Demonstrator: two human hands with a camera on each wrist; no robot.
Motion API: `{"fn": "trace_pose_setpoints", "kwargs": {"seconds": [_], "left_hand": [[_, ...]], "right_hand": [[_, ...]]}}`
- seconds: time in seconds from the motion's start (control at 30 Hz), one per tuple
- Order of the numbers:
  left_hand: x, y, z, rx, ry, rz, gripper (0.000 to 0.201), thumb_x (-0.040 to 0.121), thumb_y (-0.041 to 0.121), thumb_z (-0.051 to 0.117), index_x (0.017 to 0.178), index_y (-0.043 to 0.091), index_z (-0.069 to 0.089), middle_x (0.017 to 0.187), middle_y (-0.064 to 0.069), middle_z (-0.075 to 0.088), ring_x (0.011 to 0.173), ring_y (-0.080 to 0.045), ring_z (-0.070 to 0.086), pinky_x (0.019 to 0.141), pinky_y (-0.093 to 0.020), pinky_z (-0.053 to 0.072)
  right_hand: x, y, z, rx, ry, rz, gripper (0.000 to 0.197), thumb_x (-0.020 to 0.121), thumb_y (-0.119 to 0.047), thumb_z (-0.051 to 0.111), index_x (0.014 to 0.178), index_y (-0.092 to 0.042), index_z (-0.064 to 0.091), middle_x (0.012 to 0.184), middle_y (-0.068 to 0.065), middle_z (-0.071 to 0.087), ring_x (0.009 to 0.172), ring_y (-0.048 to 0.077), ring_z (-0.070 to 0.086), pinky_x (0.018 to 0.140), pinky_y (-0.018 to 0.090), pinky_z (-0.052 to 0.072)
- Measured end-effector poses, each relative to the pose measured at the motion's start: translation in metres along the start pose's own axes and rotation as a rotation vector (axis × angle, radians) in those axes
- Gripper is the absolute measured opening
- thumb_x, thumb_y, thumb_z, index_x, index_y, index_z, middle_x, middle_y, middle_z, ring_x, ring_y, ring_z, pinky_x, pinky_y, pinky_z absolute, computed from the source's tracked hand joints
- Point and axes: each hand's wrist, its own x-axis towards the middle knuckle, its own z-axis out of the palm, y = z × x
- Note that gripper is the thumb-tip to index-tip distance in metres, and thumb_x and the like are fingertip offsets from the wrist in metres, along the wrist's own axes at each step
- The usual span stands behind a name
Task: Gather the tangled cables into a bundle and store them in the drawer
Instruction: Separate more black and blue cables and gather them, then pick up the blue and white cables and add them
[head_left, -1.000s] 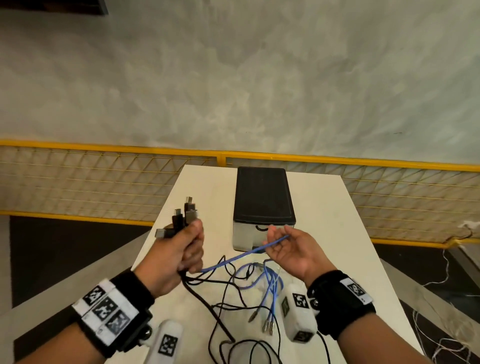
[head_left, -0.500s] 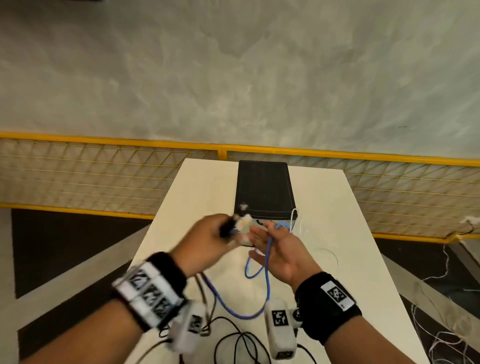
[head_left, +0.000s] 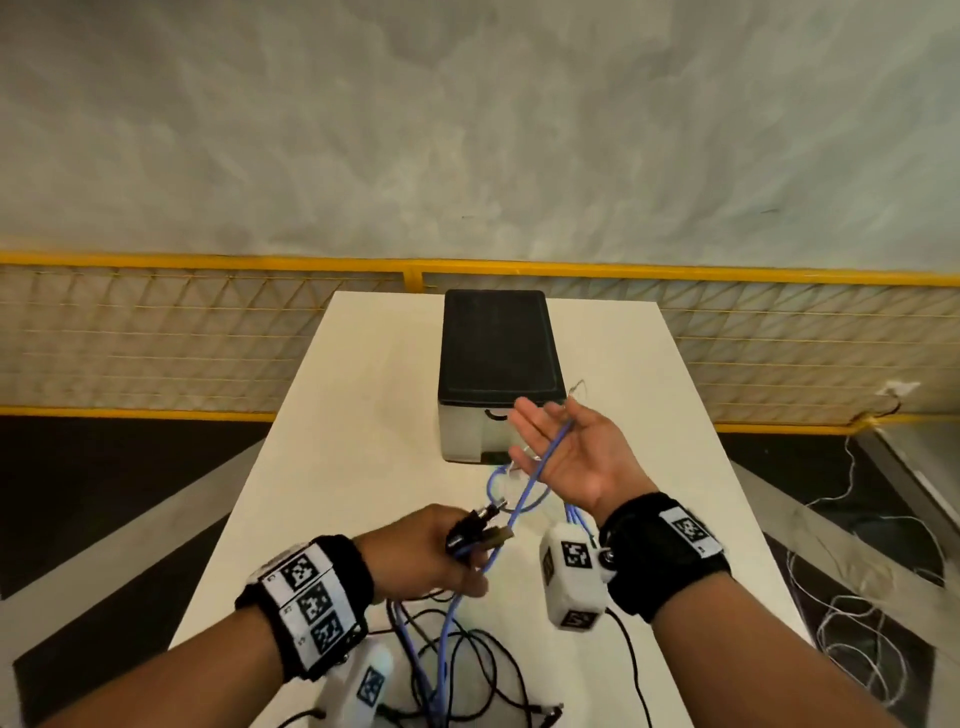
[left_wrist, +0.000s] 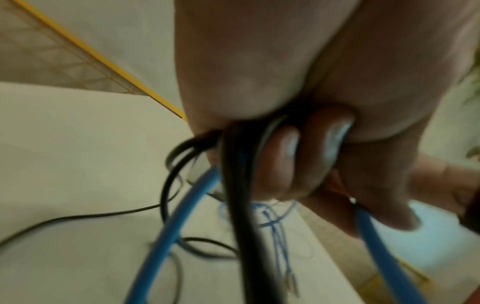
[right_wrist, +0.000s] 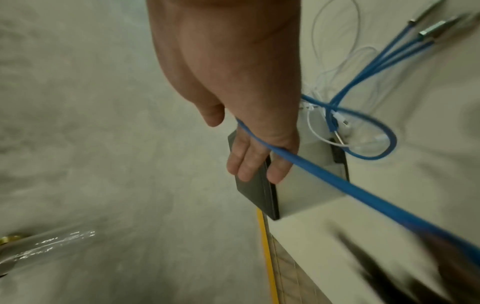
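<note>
My left hand (head_left: 465, 558) grips a bunch of black plugs (head_left: 478, 530) together with black cables (head_left: 467, 654) and a blue cable (head_left: 530, 483). In the left wrist view its fingers (left_wrist: 306, 160) curl round the black cable (left_wrist: 241, 205) and the blue cable (left_wrist: 176, 222). My right hand (head_left: 550, 441) is held palm up with straight fingers, just in front of the drawer unit (head_left: 496, 348). The blue cable (right_wrist: 337, 185) lies across that hand (right_wrist: 254, 164) and runs taut back to the left hand. The drawer front (head_left: 467, 436) looks closed.
The white table (head_left: 363, 415) is narrow, with edges close on both sides. A thin white cable (right_wrist: 319, 131) and blue cable ends lie by the drawer unit (right_wrist: 306, 185). A yellow mesh fence (head_left: 156, 332) stands behind. White string (head_left: 857, 597) lies on the floor at right.
My left hand has pulled back toward me from the drawer, still gripping the plugs. My right hand has spread flat, palm up, and the blue cable now stretches between both hands.
</note>
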Motion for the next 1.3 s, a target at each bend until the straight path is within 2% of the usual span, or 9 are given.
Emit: {"fn": "trace_pose_setpoints", "kwargs": {"seconds": [0.17, 0.37, 0.43, 0.57, 0.7, 0.9, 1.07, 1.13, 1.3], "left_hand": [[-0.036, -0.042, -0.014, 0.214, -0.21, -0.191, 0.028, 0.077, 0.016, 0.079, 0.067, 0.029, 0.056, 0.061, 0.018, 0.057, 0.059, 0.005, 0.052, 0.066, -0.022, 0.042], [-0.018, 0.005, -0.033, -0.415, 0.479, -0.028, 0.019, 0.088, 0.012, 0.07, 0.079, 0.016, 0.054, 0.049, 0.011, 0.044, 0.037, -0.004, 0.035, 0.041, -0.019, 0.027], [0.0, 0.028, -0.031, -0.394, 0.592, 0.078, 0.015, 0.086, 0.009, 0.072, 0.08, 0.017, 0.061, 0.053, 0.011, 0.052, 0.04, -0.003, 0.046, 0.042, -0.017, 0.037], [0.026, 0.047, -0.01, -0.362, 0.503, 0.134, 0.01, 0.084, 0.006, 0.072, 0.092, 0.013, 0.07, 0.081, -0.003, 0.072, 0.072, -0.012, 0.069, 0.068, -0.026, 0.056], [0.023, 0.045, -0.003, -0.456, 0.449, 0.108, 0.009, 0.086, 0.0, 0.069, 0.083, 0.007, 0.064, 0.065, 0.001, 0.065, 0.052, -0.006, 0.061, 0.05, -0.018, 0.047], [-0.023, 0.011, -0.019, -0.263, -0.066, -0.01, 0.006, 0.082, 0.013, 0.072, 0.078, 0.016, 0.069, 0.065, -0.002, 0.064, 0.047, -0.012, 0.035, 0.046, -0.025, 0.025], [-0.058, -0.013, -0.033, -0.12, -0.287, -0.189, 0.01, 0.076, 0.015, 0.077, 0.076, 0.019, 0.067, 0.075, -0.009, 0.063, 0.05, -0.013, 0.039, 0.048, -0.026, 0.027], [-0.061, -0.011, -0.039, -0.104, -0.18, -0.16, 0.011, 0.081, 0.016, 0.075, 0.078, 0.017, 0.065, 0.074, -0.004, 0.061, 0.046, -0.004, 0.042, 0.045, -0.021, 0.032], [-0.023, 0.013, -0.048, -0.503, 0.544, -0.051, 0.01, 0.09, 0.018, 0.069, 0.084, 0.013, 0.062, 0.068, -0.008, 0.053, 0.043, -0.01, 0.03, 0.041, -0.018, 0.022]], "right_hand": [[0.004, -0.002, -0.002, -0.024, 0.04, -0.012, 0.034, 0.105, -0.034, 0.035, 0.11, -0.013, 0.061, 0.12, 0.011, 0.068, 0.109, 0.026, 0.065, 0.1, 0.051, 0.041], [-0.003, 0.028, 0.006, -0.242, 0.056, -0.011, 0.032, 0.103, -0.033, 0.042, 0.122, -0.017, 0.062, 0.121, 0.009, 0.07, 0.116, 0.027, 0.063, 0.1, 0.054, 0.045], [-0.008, 0.044, 0.013, -0.274, 0.008, 0.017, 0.033, 0.104, -0.034, 0.04, 0.121, -0.018, 0.063, 0.122, 0.008, 0.069, 0.118, 0.027, 0.061, 0.101, 0.054, 0.043], [-0.014, 0.063, 0.021, -0.214, -0.125, 0.055, 0.045, 0.104, -0.04, 0.034, 0.123, -0.012, 0.064, 0.124, 0.01, 0.068, 0.114, 0.027, 0.062, 0.095, 0.05, 0.048], [-0.016, 0.055, 0.017, -0.188, -0.174, 0.123, 0.053, 0.103, -0.046, 0.031, 0.117, -0.009, 0.066, 0.116, 0.012, 0.07, 0.114, 0.031, 0.06, 0.098, 0.055, 0.043], [0.0, 0.019, 0.011, -0.024, -0.035, 0.116, 0.028, 0.102, -0.032, 0.04, 0.097, -0.008, 0.052, 0.111, 0.022, 0.072, 0.094, 0.034, 0.073, 0.082, 0.05, 0.056], [0.003, 0.027, 0.009, -0.055, 0.016, 0.149, 0.037, 0.104, -0.033, 0.038, 0.122, -0.005, 0.056, 0.115, 0.019, 0.071, 0.098, 0.033, 0.071, 0.09, 0.055, 0.047], [0.002, 0.035, 0.008, -0.094, 0.033, 0.112, 0.038, 0.104, -0.034, 0.037, 0.124, -0.009, 0.057, 0.121, 0.018, 0.068, 0.106, 0.033, 0.067, 0.095, 0.055, 0.045], [-0.007, 0.043, 0.009, -0.284, 0.009, 0.078, 0.031, 0.104, -0.035, 0.039, 0.118, -0.021, 0.063, 0.118, 0.008, 0.069, 0.114, 0.029, 0.062, 0.101, 0.053, 0.039]]}}
